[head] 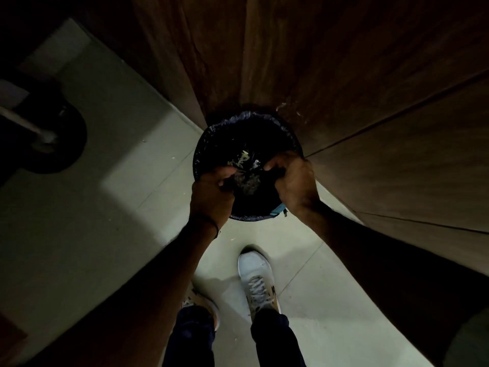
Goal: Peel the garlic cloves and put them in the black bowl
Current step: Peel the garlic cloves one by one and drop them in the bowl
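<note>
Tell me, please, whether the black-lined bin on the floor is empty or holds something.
Not empty: pale scraps lie inside the bin. How full it is cannot be told in this dim light.

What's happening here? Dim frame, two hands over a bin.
A person stands over a bin lined with a black bag, set on the floor against wood panels. The left hand and right hand are over its opening, fingers curled round a dark thing held between them. It is too dim to tell what that is. Pale scraps lie inside the bin. The peeling work itself is not in view.
</note>
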{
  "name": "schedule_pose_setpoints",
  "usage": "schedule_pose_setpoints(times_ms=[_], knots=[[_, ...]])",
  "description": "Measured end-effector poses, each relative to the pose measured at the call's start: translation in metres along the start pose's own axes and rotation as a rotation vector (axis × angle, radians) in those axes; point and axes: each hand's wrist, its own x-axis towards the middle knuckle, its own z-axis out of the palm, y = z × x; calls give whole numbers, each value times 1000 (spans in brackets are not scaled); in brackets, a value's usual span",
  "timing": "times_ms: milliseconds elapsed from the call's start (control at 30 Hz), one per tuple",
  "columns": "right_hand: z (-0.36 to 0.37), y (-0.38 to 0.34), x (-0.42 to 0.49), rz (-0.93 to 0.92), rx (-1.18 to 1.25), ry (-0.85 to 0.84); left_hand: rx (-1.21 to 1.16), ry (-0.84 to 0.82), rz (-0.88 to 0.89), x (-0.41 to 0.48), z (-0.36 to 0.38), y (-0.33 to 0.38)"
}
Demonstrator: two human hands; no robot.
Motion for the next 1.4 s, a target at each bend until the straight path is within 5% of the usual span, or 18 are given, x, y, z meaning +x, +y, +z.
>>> schedule_pose_setpoints(times_ms=[200, 333, 567, 733, 1067, 1400], knots=[[-17, -26, -14, 1, -159, -62, 0, -87, 23, -23, -22, 16], [-28, -55, -35, 15, -21, -42, 122, -113, 58, -38, -35, 25], [-58, -106, -93, 40, 122, -25, 17, 7, 72, -94, -75, 59], [-79, -170, -149, -116, 111, -117, -33, 93, 79, -167, -128, 99], [-85, -347, -284, -359, 147, -522, -144, 434, 25, -379, -284, 126], [29, -529, -469, -794, 89, -1151, -443, 1185, -28, -578, -411, 83]])
